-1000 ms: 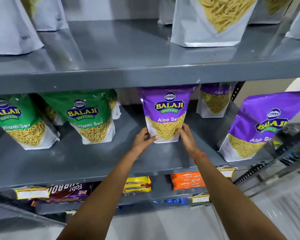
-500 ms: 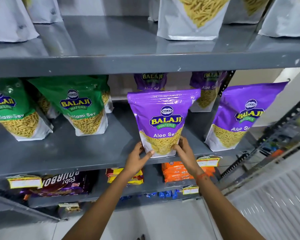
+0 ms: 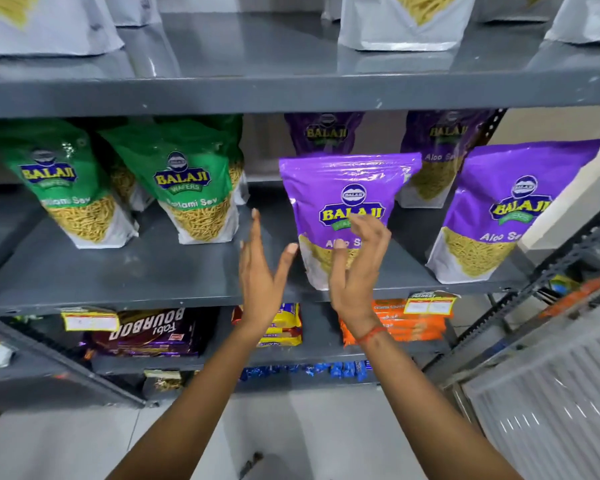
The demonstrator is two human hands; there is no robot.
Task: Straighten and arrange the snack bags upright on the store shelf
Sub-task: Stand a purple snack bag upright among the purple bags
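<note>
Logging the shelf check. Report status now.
Left hand open, off the bag. Right hand open, before the purple bag. Bag upright at the shelf front. Nothing in the way.

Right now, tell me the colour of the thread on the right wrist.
Orange-red thread, head view.

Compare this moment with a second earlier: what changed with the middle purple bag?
The purple Aloo Sev bag was pulled forward to the shelf's front edge, then released; left hand and right hand now hover open. Green bags unchanged.
</note>
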